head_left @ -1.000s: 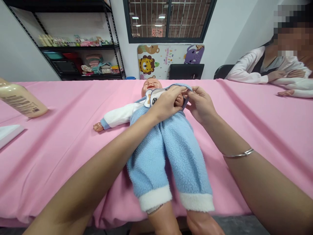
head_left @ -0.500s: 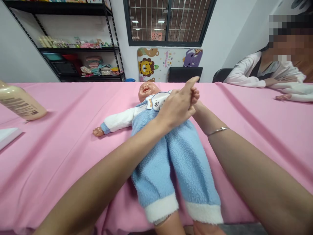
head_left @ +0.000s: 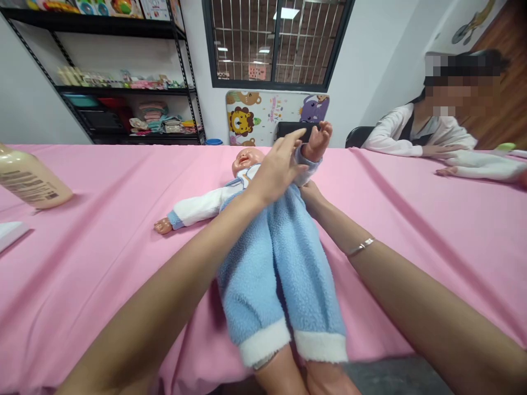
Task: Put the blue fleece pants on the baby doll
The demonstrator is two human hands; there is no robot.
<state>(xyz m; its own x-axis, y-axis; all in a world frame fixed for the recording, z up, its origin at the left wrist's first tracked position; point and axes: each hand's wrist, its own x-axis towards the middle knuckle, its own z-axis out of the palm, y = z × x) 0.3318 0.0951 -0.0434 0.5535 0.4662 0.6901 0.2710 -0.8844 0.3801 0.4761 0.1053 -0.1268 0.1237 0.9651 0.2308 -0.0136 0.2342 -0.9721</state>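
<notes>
A baby doll (head_left: 251,219) lies on its back, dressed in a white top with blue cuffs and fluffy blue trousers. Its head points away from me. One doll arm (head_left: 307,170) is raised, its bare hand above the blue cuff. My left hand (head_left: 278,170) is beside that cuff, thumb and fingers apart; whether it touches the sleeve I cannot tell. Low behind the raised arm is my right hand (head_left: 310,195), against the sleeve near the doll's side, its fingers mostly hidden. The other doll arm (head_left: 197,206) lies stretched out on the pink cloth.
Pink cloth (head_left: 102,263) covers the table. A cream-coloured bottle (head_left: 35,178) and a white flat object (head_left: 12,235) are at the left. Across the table at the right sits a person (head_left: 411,131) with another white-sleeved doll arm (head_left: 477,164) nearby. Shelves (head_left: 123,90) stand behind.
My left hand has come off the doll's hand and moved back to the cuff, fingers spreading. My right hand has shifted down the sleeve. The doll's raised hand now shows fully.
</notes>
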